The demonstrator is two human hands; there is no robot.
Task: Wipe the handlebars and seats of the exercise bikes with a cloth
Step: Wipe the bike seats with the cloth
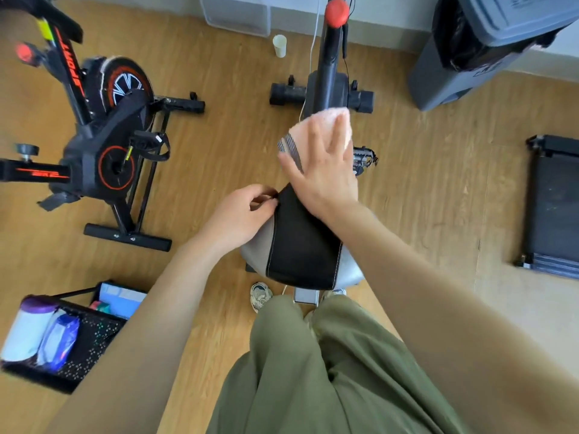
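Right below me is a black and grey bike seat on the near exercise bike, whose post carries a red knob. My right hand lies flat over a pink cloth with a striped edge, pressing it on the narrow front tip of the seat. My left hand pinches the seat's left edge with its fingertips. A second black and orange exercise bike stands to the left; its handlebars are out of view.
A black caddy with wipes and a container sits on the floor at lower left. A grey bin stands at the upper right, a black treadmill at the right edge, a white cup by the wall. My legs and shoes are below the seat.
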